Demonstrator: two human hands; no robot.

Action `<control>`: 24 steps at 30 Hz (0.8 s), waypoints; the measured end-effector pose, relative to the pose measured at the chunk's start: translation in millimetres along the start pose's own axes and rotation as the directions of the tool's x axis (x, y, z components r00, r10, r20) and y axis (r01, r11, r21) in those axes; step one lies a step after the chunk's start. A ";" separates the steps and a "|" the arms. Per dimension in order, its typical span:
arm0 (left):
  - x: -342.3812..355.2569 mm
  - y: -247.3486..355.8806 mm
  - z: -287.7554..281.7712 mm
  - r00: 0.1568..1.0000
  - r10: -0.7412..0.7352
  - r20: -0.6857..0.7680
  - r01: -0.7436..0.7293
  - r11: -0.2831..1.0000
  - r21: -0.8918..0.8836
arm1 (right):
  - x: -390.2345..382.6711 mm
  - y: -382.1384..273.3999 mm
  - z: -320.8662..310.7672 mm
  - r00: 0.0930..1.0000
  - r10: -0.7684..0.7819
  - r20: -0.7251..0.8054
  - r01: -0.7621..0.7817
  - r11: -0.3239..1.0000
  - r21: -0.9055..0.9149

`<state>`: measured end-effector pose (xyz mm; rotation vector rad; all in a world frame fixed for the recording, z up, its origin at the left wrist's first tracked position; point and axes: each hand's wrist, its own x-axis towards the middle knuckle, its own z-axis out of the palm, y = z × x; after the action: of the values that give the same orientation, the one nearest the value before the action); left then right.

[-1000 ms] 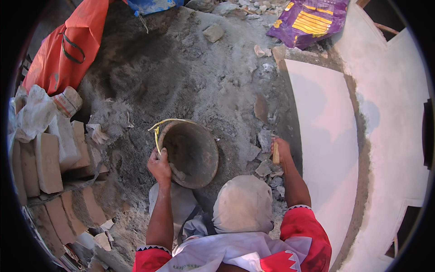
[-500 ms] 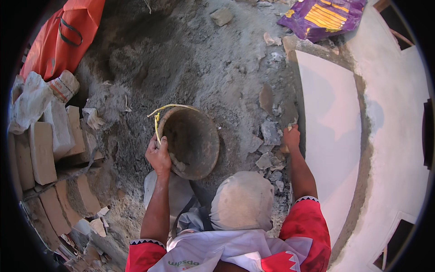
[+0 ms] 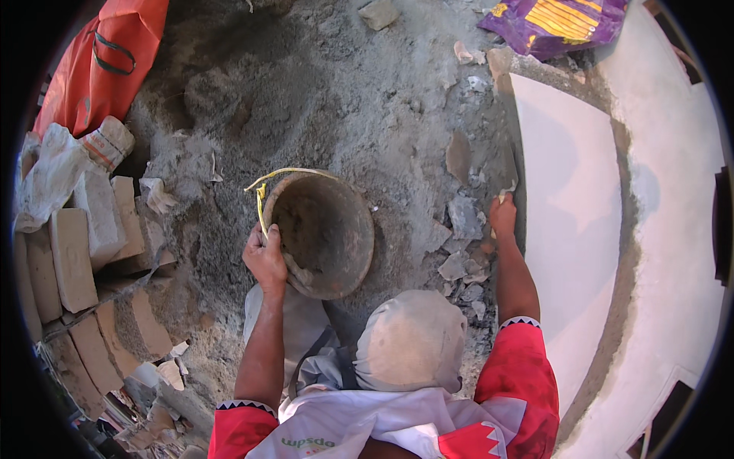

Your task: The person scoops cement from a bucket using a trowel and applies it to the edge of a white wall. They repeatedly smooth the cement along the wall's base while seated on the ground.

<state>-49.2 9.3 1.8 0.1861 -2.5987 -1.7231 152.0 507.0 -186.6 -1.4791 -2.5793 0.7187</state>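
1. On the sandy ground at the middle of the view, a round mortar bucket (image 3: 325,233) lay tilted, its open mouth turned up toward the camera.
2. The bucket was dark brown and caked with dried cement inside and along the rim; a thin yellow handle (image 3: 264,191) arched over its upper left edge.
3. The left hand (image 3: 265,256) was closed over the bucket's lower left rim, fingers curled around the edge.
4. The right hand (image 3: 502,214) was closed around a small trowel (image 3: 501,164), whose grey blade pointed up and away from the person, along the left edge of a white tile (image 3: 573,222).
5. The tile lay flat to the right, large and pale, with a grey strip of mortar showing along its left side.
6. Between bucket and right hand, broken grey rubble pieces (image 3: 459,245) were scattered on the sand, just beside the right wrist.
7. A heap of grey sand (image 3: 336,84) filled the ground beyond the bucket.
8. To the left, pale bricks (image 3: 73,256) stood in rows, with an orange bag (image 3: 103,65) above them.
9. A purple and yellow sack (image 3: 554,23) lay at the top right, well apart from both hands.
10. A curved white wall (image 3: 673,229) ran down the right side beyond the tile.
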 end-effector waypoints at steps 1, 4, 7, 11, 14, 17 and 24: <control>-0.1 0.2 -0.7 1.000 0.006 -0.006 -0.006 1.000 0.006 | 1.5 0.8 0.5 0.996 0.040 0.078 -0.035 0.997 -0.062; 0.5 3.5 -1.9 1.000 0.018 -0.012 -0.018 1.000 0.017 | -5.5 2.4 4.9 0.989 0.081 0.127 -0.066 0.991 -0.119; -0.1 5.2 3.3 1.000 0.015 -0.017 -0.016 1.000 -0.024 | 2.2 -1.8 2.0 0.997 0.072 0.040 -0.070 0.996 -0.054; 2.2 4.0 5.8 0.999 0.047 0.014 -0.047 0.998 -0.046 | 4.1 -8.8 -2.3 0.994 0.111 0.009 -0.111 0.994 -0.012; 2.6 3.0 2.0 0.997 0.078 0.014 -0.077 0.994 -0.074 | -24.2 -4.1 0.8 0.928 0.280 0.246 -0.234 0.951 -0.201; 7.3 5.9 0.6 0.996 0.084 0.028 -0.085 0.995 0.045 | -74.3 7.8 0.5 0.929 0.268 0.254 -0.233 0.959 -0.159; 18.7 5.0 -1.0 0.990 0.096 0.103 -0.105 0.990 0.091 | -188.1 -47.7 -13.7 0.997 -0.078 -0.028 0.083 0.941 0.329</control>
<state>-68.2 8.2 5.9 -0.0301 -2.7104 -1.6165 217.8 334.9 -124.1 -1.2628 -2.3432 1.0617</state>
